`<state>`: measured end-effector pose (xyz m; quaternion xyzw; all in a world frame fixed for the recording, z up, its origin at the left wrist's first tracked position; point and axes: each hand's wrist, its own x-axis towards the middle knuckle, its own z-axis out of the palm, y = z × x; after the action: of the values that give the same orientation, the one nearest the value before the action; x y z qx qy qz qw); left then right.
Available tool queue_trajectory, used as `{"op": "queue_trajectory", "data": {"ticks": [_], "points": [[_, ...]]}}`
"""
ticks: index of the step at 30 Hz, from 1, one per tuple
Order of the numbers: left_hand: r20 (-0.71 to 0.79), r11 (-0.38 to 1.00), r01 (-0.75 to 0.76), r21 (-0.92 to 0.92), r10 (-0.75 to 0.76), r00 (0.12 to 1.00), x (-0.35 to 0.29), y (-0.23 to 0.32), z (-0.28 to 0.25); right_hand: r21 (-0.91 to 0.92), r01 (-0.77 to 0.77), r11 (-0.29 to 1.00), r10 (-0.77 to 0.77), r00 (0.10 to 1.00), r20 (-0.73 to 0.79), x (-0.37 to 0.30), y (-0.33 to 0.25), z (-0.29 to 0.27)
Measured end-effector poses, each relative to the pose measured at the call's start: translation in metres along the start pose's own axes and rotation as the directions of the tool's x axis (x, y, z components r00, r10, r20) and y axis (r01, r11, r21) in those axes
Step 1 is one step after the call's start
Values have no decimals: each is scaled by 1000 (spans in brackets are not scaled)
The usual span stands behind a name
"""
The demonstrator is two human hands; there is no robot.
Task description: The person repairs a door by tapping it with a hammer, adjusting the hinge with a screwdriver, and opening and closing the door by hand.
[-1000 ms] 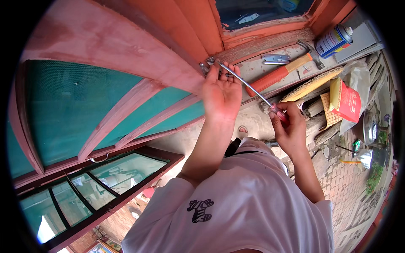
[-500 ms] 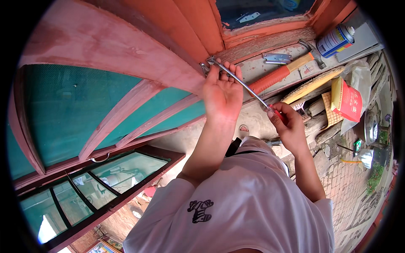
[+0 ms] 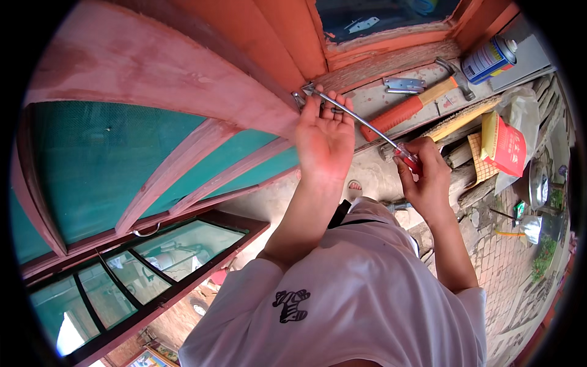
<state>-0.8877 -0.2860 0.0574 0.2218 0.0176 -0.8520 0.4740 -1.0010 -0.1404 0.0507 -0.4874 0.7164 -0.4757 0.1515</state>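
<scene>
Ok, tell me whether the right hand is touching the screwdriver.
Touching: the head view shows the right hand closed on the screwdriver at its red handle end.

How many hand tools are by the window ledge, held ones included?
2: a screwdriver in the right hand, and a hammer with a red-orange grip lying on the ledge. Others may be hidden.
</scene>
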Motion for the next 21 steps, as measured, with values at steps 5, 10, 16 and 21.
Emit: {"op": "queue_trajectory", "data": {"ticks": [5,10,16,21], "points": [[-7,1000,2,-8,-2,1000,1,1,1,-78,53,995,-54,999,-3,-5,-6,0],[5,1000,11,9,-11,1000,3,1,-2,75,-332,940,315,933,175,-8,4,5],[-11,1000,-19,0,19,1000,0,-1,3,-167,37,985,-48,997,-58,-2,-3,4],[-7,1000,-30,-1,30,1000,0,-2,2,-209,-23,978,27,1000,15,-1,-6,2]]}}
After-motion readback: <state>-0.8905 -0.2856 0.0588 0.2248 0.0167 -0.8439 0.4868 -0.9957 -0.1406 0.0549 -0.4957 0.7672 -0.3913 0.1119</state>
